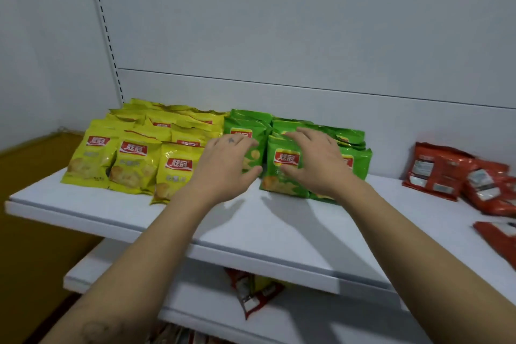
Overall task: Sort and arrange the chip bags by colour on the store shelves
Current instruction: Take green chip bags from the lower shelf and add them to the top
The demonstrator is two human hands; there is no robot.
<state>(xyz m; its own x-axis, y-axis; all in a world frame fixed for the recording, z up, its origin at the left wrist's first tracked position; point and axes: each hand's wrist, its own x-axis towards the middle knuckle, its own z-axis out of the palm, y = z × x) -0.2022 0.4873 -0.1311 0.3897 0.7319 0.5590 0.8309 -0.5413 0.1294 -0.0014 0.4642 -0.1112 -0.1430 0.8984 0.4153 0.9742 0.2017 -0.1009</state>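
Note:
Several yellow chip bags (131,153) stand in rows at the left of the white shelf (251,232). Beside them, in the middle, stand several green chip bags (284,173). My left hand (223,165) rests with relaxed fingers against the left green bag (252,131). Spread fingers of my right hand (315,159) lie over the front green bag, touching its top and face. Neither hand grips a bag. Red chip bags (446,173) lie flat at the right end of the shelf.
A lower shelf (117,268) holds a red bag (251,293) and more bags at the bottom edge. The white back panel rises behind the bags. A slotted upright (107,36) runs up the left. Bare shelf surface lies in front of the bags.

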